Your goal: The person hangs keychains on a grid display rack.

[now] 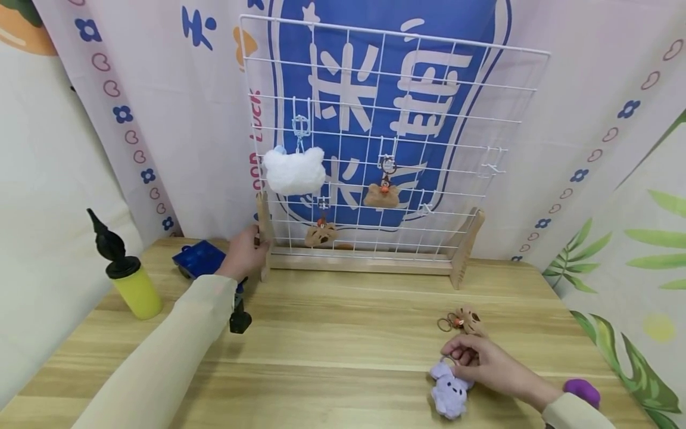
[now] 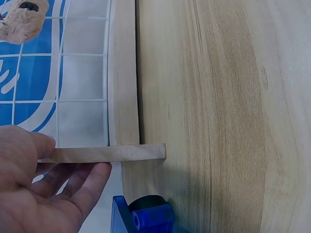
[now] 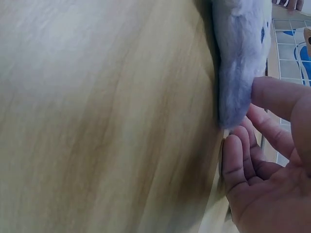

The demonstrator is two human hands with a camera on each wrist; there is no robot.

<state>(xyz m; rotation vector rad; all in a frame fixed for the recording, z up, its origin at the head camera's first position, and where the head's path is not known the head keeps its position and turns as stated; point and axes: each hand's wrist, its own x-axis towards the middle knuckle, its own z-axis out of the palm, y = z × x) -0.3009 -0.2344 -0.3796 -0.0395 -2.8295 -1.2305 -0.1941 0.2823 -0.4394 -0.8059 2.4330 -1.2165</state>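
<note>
My left hand [image 1: 243, 256] grips the left wooden upright [image 2: 112, 154] of the stand that holds a white wire grid [image 1: 395, 34]. Low at the right, my right hand [image 1: 490, 363] pinches a lilac plush keychain [image 1: 450, 393] near its ring and ear. The right wrist view shows thumb and fingers on one end of this plush [image 3: 238, 58], close to the tabletop. A brown plush keychain [image 1: 471, 322] lies just beyond that hand. From hooks on the grid hang a white fluffy plush [image 1: 295, 171] and two brown plush keychains, one central [image 1: 382, 198], one lower [image 1: 321, 235].
A yellow hand pump [image 1: 138, 295] with a black top stands at the left of the wooden table [image 1: 321, 369]. Behind my left wrist is a blue object [image 1: 199, 259], with a small black piece [image 1: 240, 322] nearby. Something purple [image 1: 583, 392] sits by the right forearm.
</note>
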